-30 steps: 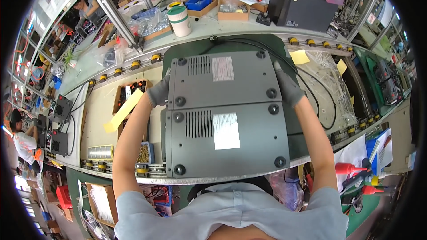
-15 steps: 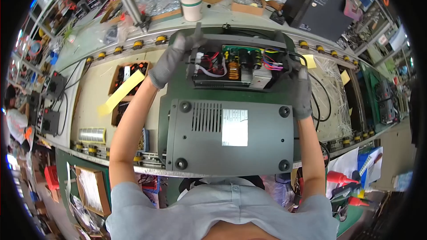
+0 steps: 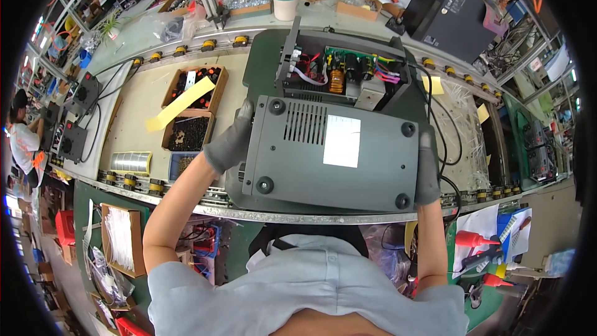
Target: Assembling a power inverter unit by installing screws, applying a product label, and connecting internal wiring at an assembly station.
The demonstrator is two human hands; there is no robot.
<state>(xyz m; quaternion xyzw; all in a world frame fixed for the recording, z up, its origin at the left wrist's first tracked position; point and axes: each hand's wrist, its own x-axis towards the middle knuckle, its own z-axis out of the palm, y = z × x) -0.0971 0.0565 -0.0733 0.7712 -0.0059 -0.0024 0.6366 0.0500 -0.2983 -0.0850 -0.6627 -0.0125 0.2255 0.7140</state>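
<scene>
A dark grey metal-cased unit [image 3: 292, 168] lies with its underside up, showing round black rubber feet, vent slots and a white label [image 3: 341, 142]. My gloved left hand [image 3: 231, 140] is closed on its left end. My gloved right hand [image 3: 428, 165] is closed along its right end, fingers partly hidden behind the casing. Just beyond stands an opened chassis [image 3: 311, 92], its inside bare: a circuit board, a copper coil [image 3: 336, 79], silver heat sinks and coloured wires. Both sit over a green board [image 3: 261, 62]; whether the near unit is lifted off it I cannot tell.
Left of the board are wooden boxes of small black parts [image 3: 189, 132] and a yellow strip [image 3: 181, 104]. A black cable [image 3: 459, 134] loops at the right. A lidded cup [image 3: 285, 1] and a dark computer case [image 3: 449, 14] stand behind. Another person [image 3: 26, 130] is far left.
My hands have come back from the opened chassis to the ends of the near unit. That unit now lies closer to the chassis and slightly tilted. The whole view has shifted a little.
</scene>
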